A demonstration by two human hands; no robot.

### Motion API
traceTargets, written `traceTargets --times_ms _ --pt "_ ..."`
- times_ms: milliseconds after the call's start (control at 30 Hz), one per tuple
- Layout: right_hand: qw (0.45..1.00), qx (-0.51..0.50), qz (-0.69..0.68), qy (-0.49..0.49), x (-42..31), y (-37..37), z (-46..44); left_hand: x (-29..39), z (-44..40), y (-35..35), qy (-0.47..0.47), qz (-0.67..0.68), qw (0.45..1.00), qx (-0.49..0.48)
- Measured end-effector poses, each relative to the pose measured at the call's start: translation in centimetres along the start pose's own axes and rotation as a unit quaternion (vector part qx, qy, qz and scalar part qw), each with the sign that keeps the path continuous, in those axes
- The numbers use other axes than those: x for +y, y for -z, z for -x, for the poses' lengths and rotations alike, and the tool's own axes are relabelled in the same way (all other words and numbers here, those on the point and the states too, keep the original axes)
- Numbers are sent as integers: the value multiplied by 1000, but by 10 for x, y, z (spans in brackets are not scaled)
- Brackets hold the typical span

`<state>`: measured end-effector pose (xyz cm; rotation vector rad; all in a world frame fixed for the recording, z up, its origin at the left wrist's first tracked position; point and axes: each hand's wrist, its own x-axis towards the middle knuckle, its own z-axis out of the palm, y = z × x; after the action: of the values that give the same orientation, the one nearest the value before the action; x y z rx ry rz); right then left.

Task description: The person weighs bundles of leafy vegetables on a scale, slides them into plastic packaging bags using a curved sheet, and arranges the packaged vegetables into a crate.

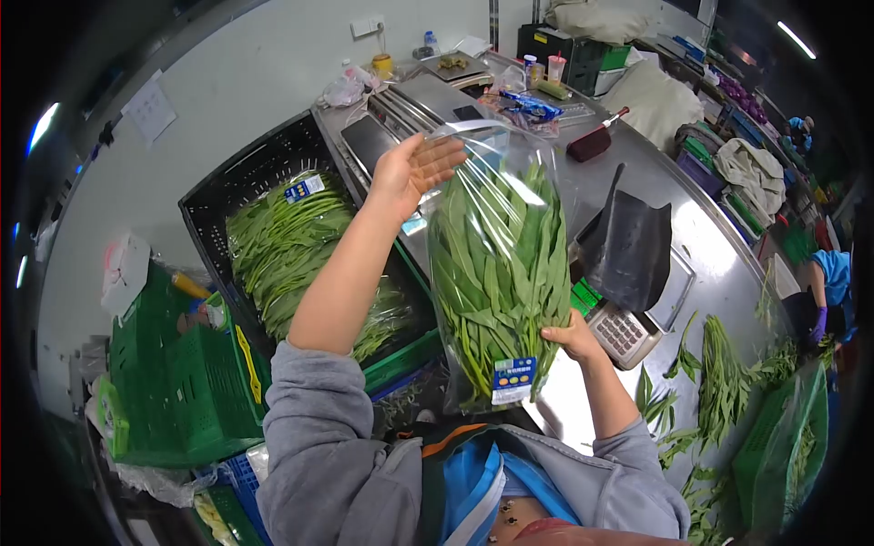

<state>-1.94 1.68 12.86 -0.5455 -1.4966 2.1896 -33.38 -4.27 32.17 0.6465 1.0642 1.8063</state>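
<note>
A clear plastic bag of leafy greens (pixel 499 264) is held up in front of me, with a blue-and-white label (pixel 513 379) near its lower end. My right hand (pixel 572 335) grips the bag's lower right side, thumb in front and the other fingers hidden behind it. At the upper left of the bag is my left hand (pixel 414 173), its fingers stretched out flat along the loose plastic. Left of the bag, a black crate (pixel 205 211) contains similar packed greens (pixel 289 241). Behind the bag's right side stands a scale with a keypad (pixel 621 333).
A black scoop-like pan (pixel 631 250) rests over the scale. Loose green stems (pixel 724 382) lie on the metal table (pixel 701 264) at right. A red-handled brush (pixel 596 136) lies farther back. Green crates (pixel 182 391) are stacked at left. Another person in blue (pixel 833 278) is at far right.
</note>
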Motion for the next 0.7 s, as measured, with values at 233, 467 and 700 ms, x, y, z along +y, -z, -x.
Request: traceTargets --times_ms 233,467,700 --pt "979 54 137 143 -29 -48 71 1 61 37 6 107 981 -164" --pt "968 151 185 81 5 -48 83 -11 72 68 52 44 991 -113" --pt "868 314 329 197 0 -26 37 5 107 81 -88 19 967 -238"
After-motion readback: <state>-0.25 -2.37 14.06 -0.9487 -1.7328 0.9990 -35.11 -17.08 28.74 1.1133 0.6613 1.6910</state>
